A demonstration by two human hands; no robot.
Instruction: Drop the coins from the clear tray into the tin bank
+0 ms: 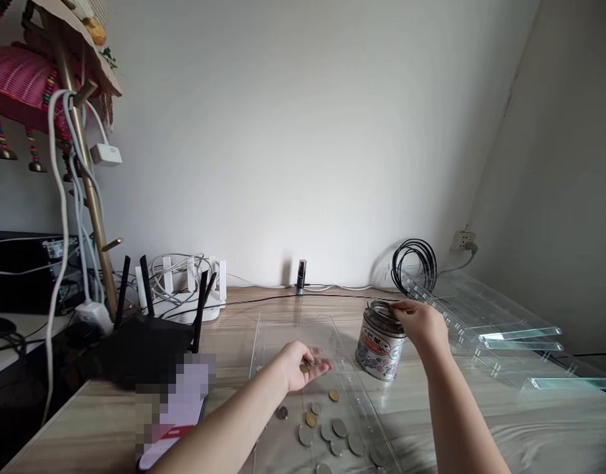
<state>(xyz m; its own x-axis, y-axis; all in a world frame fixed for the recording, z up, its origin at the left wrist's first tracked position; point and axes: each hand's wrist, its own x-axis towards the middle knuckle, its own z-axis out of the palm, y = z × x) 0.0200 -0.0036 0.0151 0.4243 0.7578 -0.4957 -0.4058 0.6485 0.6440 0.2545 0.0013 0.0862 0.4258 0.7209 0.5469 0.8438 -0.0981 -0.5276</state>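
My left hand [294, 370] is over a clear plastic tray [341, 332], palm turned up and fingers partly curled around a few coins [305, 367]. Below it, several silver and gold coins [311, 419] lie scattered in the near part of the tray. To the right stands an upright printed tin can [381, 350] with an open top and a floral label. At the can's rim is my right hand [424, 324], its fingertips pinched together over the opening. Whatever those fingers hold, if anything, is hidden.
Clear plastic trays [505, 329] lie stacked at right, near coiled black cable [414, 266]. A small dark bottle [301, 276] stands by the wall. A white router [184, 306], black router [145, 349] and partly pixelated phone [184, 401] are at left.
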